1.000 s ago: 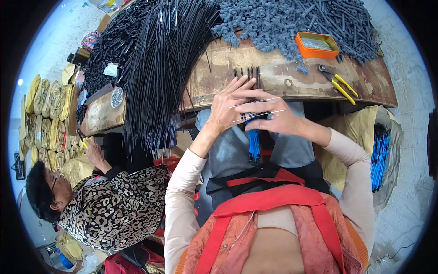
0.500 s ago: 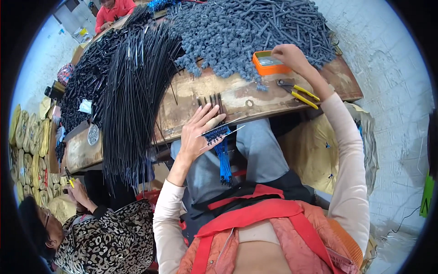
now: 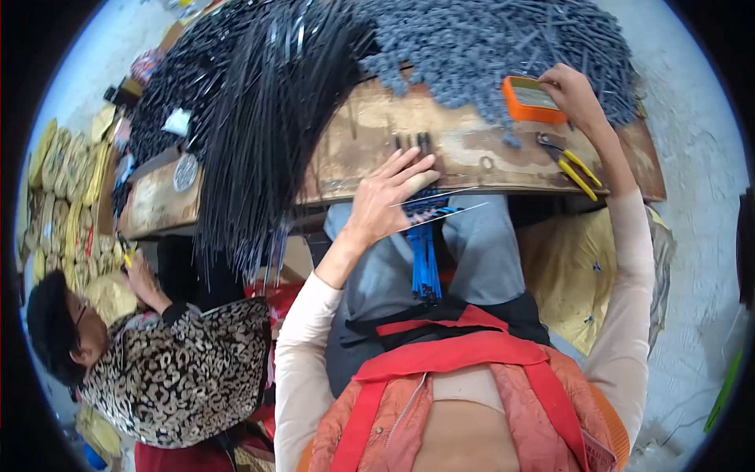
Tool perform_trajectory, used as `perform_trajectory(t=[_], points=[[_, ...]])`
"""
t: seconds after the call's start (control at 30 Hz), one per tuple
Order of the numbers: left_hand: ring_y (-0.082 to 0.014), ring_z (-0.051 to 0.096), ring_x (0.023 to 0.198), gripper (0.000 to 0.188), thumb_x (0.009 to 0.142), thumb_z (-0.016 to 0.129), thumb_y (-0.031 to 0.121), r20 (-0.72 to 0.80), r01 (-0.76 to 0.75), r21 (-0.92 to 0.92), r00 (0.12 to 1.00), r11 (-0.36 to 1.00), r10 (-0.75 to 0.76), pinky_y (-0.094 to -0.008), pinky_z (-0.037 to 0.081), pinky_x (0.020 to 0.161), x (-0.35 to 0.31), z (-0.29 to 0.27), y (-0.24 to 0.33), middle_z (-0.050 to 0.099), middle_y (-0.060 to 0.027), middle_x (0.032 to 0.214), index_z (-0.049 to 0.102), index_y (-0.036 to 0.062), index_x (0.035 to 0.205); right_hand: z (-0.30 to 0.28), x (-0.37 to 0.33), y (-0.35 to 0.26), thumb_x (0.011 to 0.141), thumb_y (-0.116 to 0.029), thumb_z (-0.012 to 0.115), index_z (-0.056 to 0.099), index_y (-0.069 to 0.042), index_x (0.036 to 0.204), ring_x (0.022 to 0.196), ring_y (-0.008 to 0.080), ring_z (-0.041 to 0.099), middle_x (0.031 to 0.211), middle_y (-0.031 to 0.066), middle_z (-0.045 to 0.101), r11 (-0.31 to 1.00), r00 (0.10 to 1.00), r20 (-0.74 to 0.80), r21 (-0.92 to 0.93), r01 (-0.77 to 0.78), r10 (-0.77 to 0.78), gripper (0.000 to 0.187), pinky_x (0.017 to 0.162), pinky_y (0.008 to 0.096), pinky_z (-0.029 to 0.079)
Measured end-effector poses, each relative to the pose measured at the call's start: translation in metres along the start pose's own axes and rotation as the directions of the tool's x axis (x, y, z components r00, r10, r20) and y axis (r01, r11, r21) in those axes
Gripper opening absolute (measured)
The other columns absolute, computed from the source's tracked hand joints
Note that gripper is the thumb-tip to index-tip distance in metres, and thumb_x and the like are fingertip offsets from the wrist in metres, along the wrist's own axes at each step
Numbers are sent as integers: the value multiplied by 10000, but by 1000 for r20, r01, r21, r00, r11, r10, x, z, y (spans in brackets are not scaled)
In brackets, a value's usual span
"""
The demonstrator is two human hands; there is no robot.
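Observation:
At the table's near edge, my left hand lies over a row of slim black pieces, its fingers closed down on them. From under it a bundle of blue strips with dark ends hangs toward my lap. Two thin metal wires cross the bundle and stick out to the right. My right hand is at the right end of an orange open box, fingertips pinched together at its rim. Pale, thin contents show in the box. Whatever the pinch holds is too small to make out.
Yellow-handled cutters lie right of the box. Grey plastic parts heap at the back of the wooden table. Long black strips spill over its edge at left. A co-worker sits at my left, beside stacked yellow bundles.
The view has turned, so the table sits further right in the picture. My right hand has gone from above the box to its right rim. My left hand stays on the bundle.

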State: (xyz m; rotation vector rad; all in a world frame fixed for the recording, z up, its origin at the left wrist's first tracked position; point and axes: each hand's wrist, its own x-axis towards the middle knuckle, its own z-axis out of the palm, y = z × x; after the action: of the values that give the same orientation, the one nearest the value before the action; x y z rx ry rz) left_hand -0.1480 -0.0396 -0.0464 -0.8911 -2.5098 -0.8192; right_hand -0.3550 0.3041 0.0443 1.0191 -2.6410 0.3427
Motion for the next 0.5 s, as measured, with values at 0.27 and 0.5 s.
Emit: perform_trajectory(t=[0.27, 0.5], points=[[-305, 475, 1313, 491, 752, 739, 319, -27, 39, -30, 999, 999, -39, -458, 361, 1119, -8, 1, 0, 569, -59, 1364, 658, 122, 1195, 75, -19, -154, 789, -7, 597, 632, -73, 1194, 942, 369, 633, 1080, 171, 642, 950, 961, 126, 230, 212, -245, 412, 788, 426, 526], [-298, 473, 1317, 518, 764, 719, 390, -9, 24, 2, 1000, 1000, -24, -454, 360, 1120, -8, 4, -3, 568, -57, 1365, 656, 130, 1207, 82, -26, -151, 790, -36, 593, 619, -101, 1220, 883, 379, 643, 1071, 167, 631, 972, 975, 129, 175, 157, -181, 435, 738, 459, 536]])
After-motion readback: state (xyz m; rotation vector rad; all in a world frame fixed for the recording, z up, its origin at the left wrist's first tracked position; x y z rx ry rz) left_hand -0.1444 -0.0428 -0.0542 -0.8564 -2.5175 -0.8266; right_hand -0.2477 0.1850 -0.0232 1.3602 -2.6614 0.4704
